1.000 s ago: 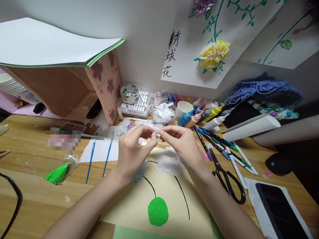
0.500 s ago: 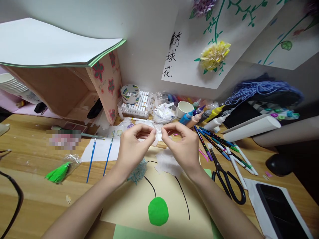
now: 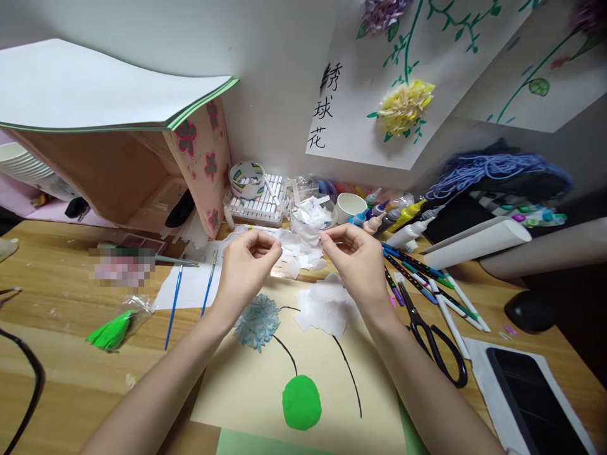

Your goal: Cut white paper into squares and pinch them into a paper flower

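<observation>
wooden desk (image 3: 71,385) against pale wall (image 3: 270,88); left hand (image 3: 249,265) above far part of cream sheet (image 3: 227,385), thumb and finger tips together; right hand (image 3: 358,268) near clear tub (image 3: 294,226), tips together, cannot tell if paper between; white scraps (image 3: 294,266) between hands; white paper cluster (image 3: 327,305), blue fluffy flower (image 3: 259,322), green circle (image 3: 301,402) on sheet; scissors (image 3: 417,322) beside right forearm (image 3: 417,373)

Scissors (image 3: 414,316) lying right of the sheet (image 3: 246,395)
Brushes (image 3: 174,306) are resting left of it; a cup (image 3: 351,205) is standing behind.
</observation>
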Motion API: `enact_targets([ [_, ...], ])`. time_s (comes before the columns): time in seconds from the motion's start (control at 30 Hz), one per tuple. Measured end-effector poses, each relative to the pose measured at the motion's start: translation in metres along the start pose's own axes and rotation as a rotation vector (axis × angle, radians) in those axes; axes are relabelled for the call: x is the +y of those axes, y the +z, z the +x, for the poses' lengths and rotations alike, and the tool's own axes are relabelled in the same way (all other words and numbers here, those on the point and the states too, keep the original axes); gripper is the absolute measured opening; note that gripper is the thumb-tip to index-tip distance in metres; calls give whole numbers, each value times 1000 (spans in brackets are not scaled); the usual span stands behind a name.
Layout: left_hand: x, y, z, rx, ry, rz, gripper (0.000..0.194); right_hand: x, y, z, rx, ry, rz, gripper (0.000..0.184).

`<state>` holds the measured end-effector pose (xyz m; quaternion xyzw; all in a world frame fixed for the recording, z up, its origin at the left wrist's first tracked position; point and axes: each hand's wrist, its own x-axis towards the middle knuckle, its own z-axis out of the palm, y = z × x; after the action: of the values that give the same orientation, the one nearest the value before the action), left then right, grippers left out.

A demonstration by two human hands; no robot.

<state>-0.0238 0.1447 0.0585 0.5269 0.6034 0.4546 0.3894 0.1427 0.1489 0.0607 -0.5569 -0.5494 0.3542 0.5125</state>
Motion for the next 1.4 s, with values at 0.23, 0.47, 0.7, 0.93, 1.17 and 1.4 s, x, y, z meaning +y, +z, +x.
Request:
enact_targets([
  [0.23, -13, -3, 8, 59, 141, 357, 17, 2, 0, 5, -79, 125, 75, 16],
  [0.47, 14, -3, -15, -74, 498, 287, 8, 0, 6, 0, -278, 264, 235, 16],
  [0.7, 11, 2, -18, -49, 469, 160, 9, -5, 6, -5, -328, 288, 306, 17],
  [0.93, 15, 1, -20, -19, 449, 119, 10, -9, 5, -6, -334, 258, 362, 17],
  [1.17, 15, 2, -22, -22, 418, 99, 11, -12, 5, -6, -330, 250, 344, 16],
  [1.4, 16, 3, -23, -31, 401, 89, 11, -10, 4, -6, -325, 225, 286, 17],
])
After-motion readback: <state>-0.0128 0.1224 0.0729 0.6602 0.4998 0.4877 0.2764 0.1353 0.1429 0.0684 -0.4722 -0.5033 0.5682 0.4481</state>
